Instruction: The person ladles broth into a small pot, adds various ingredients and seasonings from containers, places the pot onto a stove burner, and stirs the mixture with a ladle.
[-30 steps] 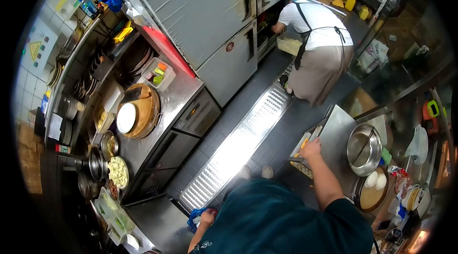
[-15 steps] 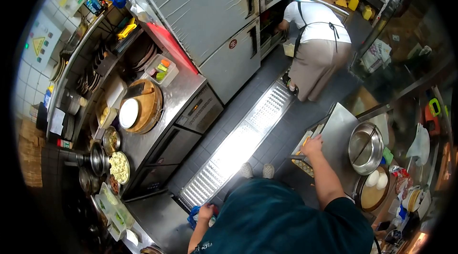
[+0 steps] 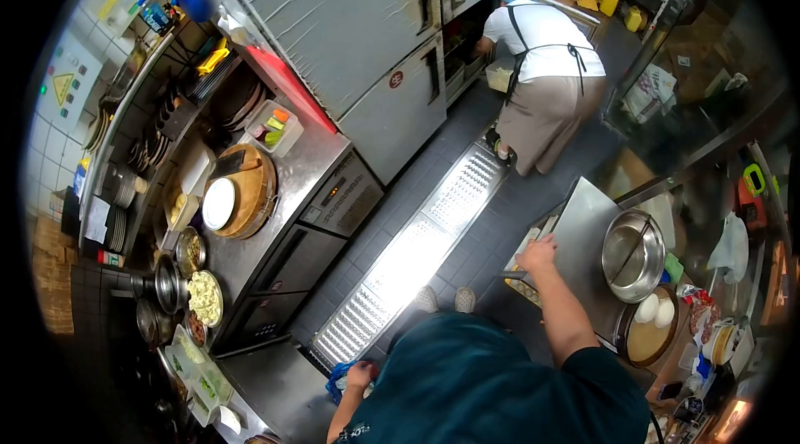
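My right hand (image 3: pixel 537 254) rests on a tray of pale and yellow food (image 3: pixel 525 265) that sticks out from under the steel counter (image 3: pixel 583 227) on the right; whether the fingers grip it I cannot tell. My left hand (image 3: pixel 360 377) is low beside my body, closed on a blue cloth (image 3: pixel 340 377). My dark teal shirt fills the bottom of the view.
A person in a white top and apron (image 3: pixel 542 69) bends into an open fridge at the far end. A steel bowl (image 3: pixel 633 254) and a wooden board with two white dough balls (image 3: pixel 654 319) sit on the right counter. The left counter holds a round board with a plate (image 3: pixel 237 194) and pots.
The far person has straightened a little and shifted at the fridge. My right hand stays on the tray; my left hand stays on the blue cloth.
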### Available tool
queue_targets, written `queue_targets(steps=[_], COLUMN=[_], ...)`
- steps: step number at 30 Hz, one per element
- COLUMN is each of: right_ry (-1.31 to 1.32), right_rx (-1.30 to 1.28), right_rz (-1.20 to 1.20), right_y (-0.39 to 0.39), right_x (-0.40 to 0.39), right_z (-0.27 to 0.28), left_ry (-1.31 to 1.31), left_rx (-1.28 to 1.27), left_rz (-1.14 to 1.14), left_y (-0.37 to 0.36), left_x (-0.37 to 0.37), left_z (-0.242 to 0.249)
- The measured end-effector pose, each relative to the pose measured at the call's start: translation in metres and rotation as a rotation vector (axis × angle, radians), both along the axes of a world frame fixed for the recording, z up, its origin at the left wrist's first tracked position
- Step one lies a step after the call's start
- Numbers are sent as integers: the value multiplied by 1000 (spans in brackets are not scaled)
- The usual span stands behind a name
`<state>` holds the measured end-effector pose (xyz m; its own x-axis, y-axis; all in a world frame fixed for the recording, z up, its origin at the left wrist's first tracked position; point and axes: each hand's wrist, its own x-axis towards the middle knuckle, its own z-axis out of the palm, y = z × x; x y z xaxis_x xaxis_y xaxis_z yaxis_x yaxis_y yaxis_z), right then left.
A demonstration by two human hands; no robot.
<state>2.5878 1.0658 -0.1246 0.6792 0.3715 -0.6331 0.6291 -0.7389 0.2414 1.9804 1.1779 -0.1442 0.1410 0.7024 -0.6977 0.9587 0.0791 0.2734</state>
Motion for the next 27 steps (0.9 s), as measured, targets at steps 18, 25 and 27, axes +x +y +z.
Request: queue_targets(steps=[18,25,27], right_ry=[9,-12,-14], right_rx=[25,2,15], right_rz=[-67,-8,-12], right_y=[-1,-2,-3], right_x=[-5,-3,-2], right_z=[11,3,0], left_ry=[-42,-41,-35], left_rx=[52,35,62], left_rz=[-67,-15,-23], left_y=[3,-4,-6], left_x=[-3,-8,-3], left_z=[-15,-11,-5])
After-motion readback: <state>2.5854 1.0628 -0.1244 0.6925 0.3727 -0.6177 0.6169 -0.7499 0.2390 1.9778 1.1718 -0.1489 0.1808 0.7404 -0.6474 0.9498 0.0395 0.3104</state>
